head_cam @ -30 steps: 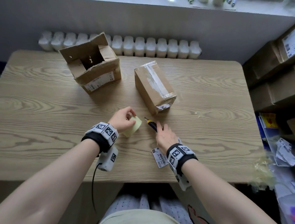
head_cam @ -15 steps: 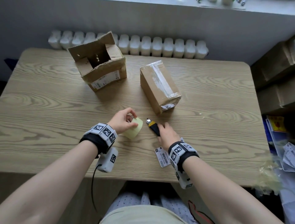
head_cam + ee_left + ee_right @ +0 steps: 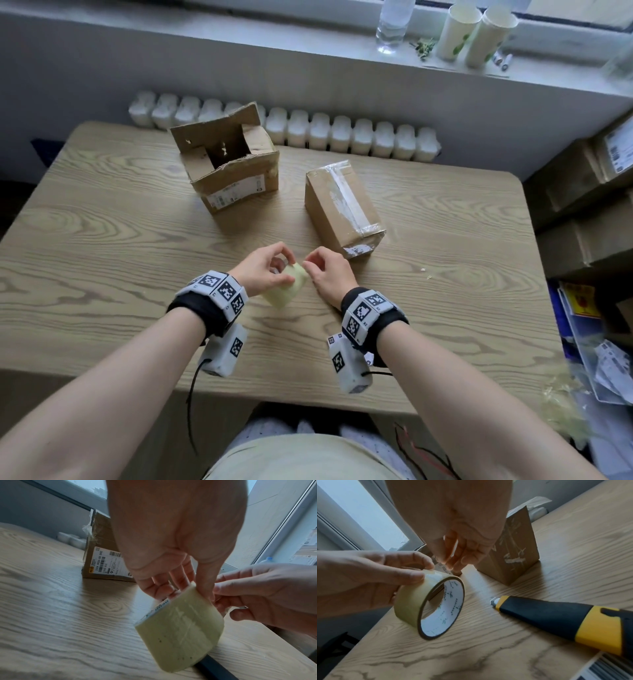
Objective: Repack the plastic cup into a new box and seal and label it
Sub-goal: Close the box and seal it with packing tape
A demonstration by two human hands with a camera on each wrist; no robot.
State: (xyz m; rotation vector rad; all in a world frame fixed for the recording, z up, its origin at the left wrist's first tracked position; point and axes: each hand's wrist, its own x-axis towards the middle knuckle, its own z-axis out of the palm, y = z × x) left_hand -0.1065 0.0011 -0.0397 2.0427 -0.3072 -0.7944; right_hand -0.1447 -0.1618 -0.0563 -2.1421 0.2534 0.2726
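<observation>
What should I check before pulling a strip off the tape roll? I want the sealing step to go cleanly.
1. Left hand has a firm grip on the tape roll: ok.
2. Right hand at the roll's top edge: ok.
3. Loose tape end found and pinched: cannot tell.
4. Utility knife within reach on the table: ok.
5. Taped box needs more tape: cannot tell.
6. Cup inside a box: cannot tell.

Wooden table (image 3: 102,240) below a seemingly daylit windowsill (image 3: 308,41).
</observation>
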